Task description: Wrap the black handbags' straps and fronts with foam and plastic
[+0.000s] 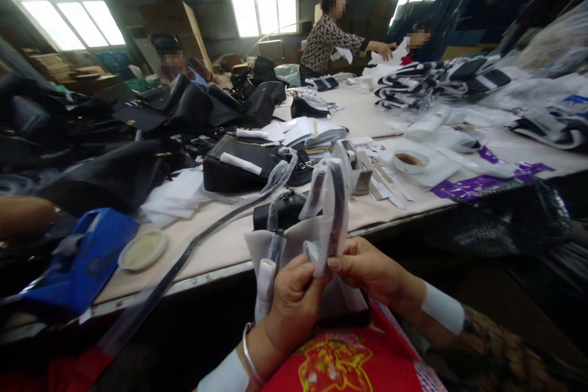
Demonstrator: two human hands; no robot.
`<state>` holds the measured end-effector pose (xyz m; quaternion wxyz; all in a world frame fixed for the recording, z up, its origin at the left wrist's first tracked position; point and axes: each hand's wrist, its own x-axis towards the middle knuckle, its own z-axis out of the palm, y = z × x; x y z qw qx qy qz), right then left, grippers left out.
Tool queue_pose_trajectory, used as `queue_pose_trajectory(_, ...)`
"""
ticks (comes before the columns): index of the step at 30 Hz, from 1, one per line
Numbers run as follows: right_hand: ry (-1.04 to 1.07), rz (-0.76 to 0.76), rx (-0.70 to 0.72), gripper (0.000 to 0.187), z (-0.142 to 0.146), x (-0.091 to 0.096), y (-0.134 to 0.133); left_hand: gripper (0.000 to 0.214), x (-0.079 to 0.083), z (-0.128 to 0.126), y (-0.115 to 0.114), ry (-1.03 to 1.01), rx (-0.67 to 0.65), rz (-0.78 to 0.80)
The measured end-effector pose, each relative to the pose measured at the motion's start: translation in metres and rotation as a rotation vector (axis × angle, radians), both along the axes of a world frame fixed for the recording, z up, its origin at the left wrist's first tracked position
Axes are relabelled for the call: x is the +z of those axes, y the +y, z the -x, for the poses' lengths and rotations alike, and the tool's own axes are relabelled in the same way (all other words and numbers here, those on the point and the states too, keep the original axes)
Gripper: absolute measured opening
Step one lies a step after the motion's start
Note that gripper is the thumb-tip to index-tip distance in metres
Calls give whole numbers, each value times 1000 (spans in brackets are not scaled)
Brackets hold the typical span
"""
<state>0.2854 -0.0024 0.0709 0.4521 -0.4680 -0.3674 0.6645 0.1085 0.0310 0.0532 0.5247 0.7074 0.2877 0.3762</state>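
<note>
My left hand point(294, 303) and my right hand point(372, 269) meet at the bottom centre, both closed on a bag handle wrapped in clear plastic and white paper point(333, 211). The handle loops upward from a white-wrapped bag point(275, 245) resting against my lap at the table edge. A second wrapped strap point(280, 196) rises behind it. My left wrist wears a thin bangle and a white sleeve cuff.
A long worktable point(220, 245) carries black handbags point(248, 165), paper sheets, a small bowl of brown glue point(410, 160), a round lid point(142, 250) and a blue bag point(87, 257). Striped bags point(427, 82) lie far right. Other people work at the far end.
</note>
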Motion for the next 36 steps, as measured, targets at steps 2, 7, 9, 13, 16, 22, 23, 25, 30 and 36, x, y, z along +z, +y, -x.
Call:
queue_pose_trajectory(2,82,77,-113,40,7,-3,0,20,-3,1,-1,6,2,-27)
queue_pose_trajectory(7,-197,-169,-102,28,11,-2,-4,18,-9,7,5,11,-26,148)
queue_pose_trajectory(9,-500,-433,-33,23,8,-3,-6,32,-12,7,8,-46,-31,401)
queue_pose_trajectory(13,-978,-868,18,27,7,-11,-10,42,-14,1,9,-233,29,747)
queue_pose_trajectory(16,-937,-817,30,24,3,-11,-11,39,-8,-1,8,-213,65,712)
queue_pose_trajectory(22,-296,-258,73,41,-1,6,-10,20,2,6,0,27,18,104)
queue_pose_trajectory(23,-231,-197,29,41,3,7,-11,19,1,7,-1,27,2,44)
queue_pose_trajectory(25,-143,-110,-89,40,11,8,-11,18,-1,8,-3,28,-21,-36)
queue_pose_trajectory(30,-195,-169,-177,33,19,8,-16,17,1,12,1,43,-63,-54)
queue_pose_trajectory(36,-948,-880,-111,24,12,0,-22,36,9,8,3,-52,-14,537)
